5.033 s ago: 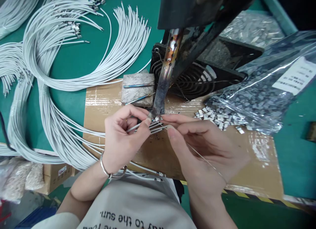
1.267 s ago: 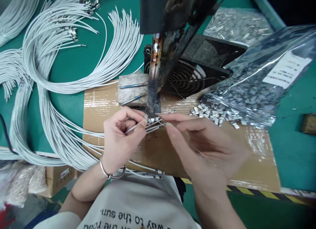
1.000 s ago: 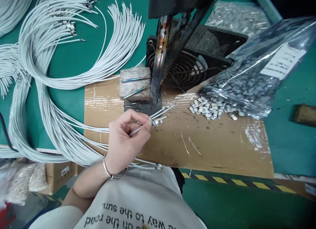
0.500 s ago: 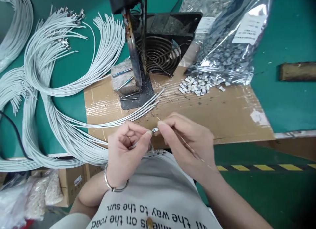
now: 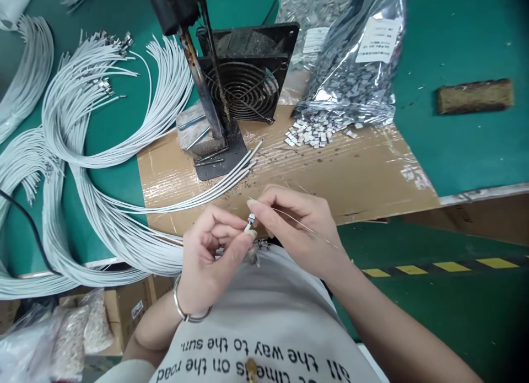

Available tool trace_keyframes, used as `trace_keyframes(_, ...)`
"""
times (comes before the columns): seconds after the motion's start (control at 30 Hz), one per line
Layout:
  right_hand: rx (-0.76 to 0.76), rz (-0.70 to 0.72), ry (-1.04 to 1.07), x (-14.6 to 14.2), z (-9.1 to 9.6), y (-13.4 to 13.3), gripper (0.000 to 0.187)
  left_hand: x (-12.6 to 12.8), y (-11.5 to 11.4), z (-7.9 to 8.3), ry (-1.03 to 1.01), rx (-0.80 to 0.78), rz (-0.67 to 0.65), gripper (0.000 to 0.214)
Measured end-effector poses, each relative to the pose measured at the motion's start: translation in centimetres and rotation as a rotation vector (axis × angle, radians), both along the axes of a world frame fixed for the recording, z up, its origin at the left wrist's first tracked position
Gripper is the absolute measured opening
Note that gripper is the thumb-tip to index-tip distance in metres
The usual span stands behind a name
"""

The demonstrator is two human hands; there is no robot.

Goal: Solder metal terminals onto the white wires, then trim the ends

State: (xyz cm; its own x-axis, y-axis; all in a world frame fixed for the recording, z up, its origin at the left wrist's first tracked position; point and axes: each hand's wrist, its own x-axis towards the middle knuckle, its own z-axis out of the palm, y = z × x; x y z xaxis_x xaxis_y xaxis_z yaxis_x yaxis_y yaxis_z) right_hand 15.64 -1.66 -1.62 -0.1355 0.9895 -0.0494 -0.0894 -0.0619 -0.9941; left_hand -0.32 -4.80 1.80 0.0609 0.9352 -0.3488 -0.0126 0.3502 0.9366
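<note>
My left hand [image 5: 215, 256] is closed, its thumb and forefinger pinching the end of a white cable [image 5: 247, 227]. At that cable's tip sits a small white and silver chip-like connector [image 5: 252, 217]. The fingertips of my right hand [image 5: 295, 226] are closed beside the connector and appear to touch it. A thin solder wire [image 5: 308, 228] runs through my right hand, its tip sticking out past the thumb. Beyond my hands several loose white cables [image 5: 223, 191] lie with their ends over the cardboard sheet [image 5: 330, 179].
A mounted soldering iron [image 5: 202, 85] points down by a pin-studded block [image 5: 198, 135]. Behind it stands a black fan [image 5: 243, 91]. Small white connectors [image 5: 309, 132] spill from a silver bag [image 5: 359, 69]. White cable bundles [image 5: 103, 206] cover the left; a brown bar [image 5: 475, 96] lies right.
My right hand has come closer to my left. The connector at the cable's tip has turned from pointing right to pointing upward. The whole view has shifted slightly.
</note>
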Motion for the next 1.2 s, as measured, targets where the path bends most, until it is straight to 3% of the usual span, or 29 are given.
trace_keyframes(0.17,0.015,0.002,0.000,-0.07,-0.03,-0.04,0.036,0.02,0.05,0.00,0.043,0.018,-0.003,0.013)
trace_keyframes(0.43,-0.086,0.036,0.078,-0.31,0.09,0.18,0.054,-0.07,0.08,-0.12,0.057,0.032,-0.003,0.012)
trace_keyframes(1.0,-0.118,0.065,0.140,-0.33,-0.17,0.46,0.053,0.01,0.10,-0.08,0.073,0.057,0.001,0.011)
trace_keyframes(1.2,-0.278,0.128,0.223,-0.18,-0.76,0.37,0.054,0.13,0.12,0.07,0.078,0.068,-0.003,0.013)
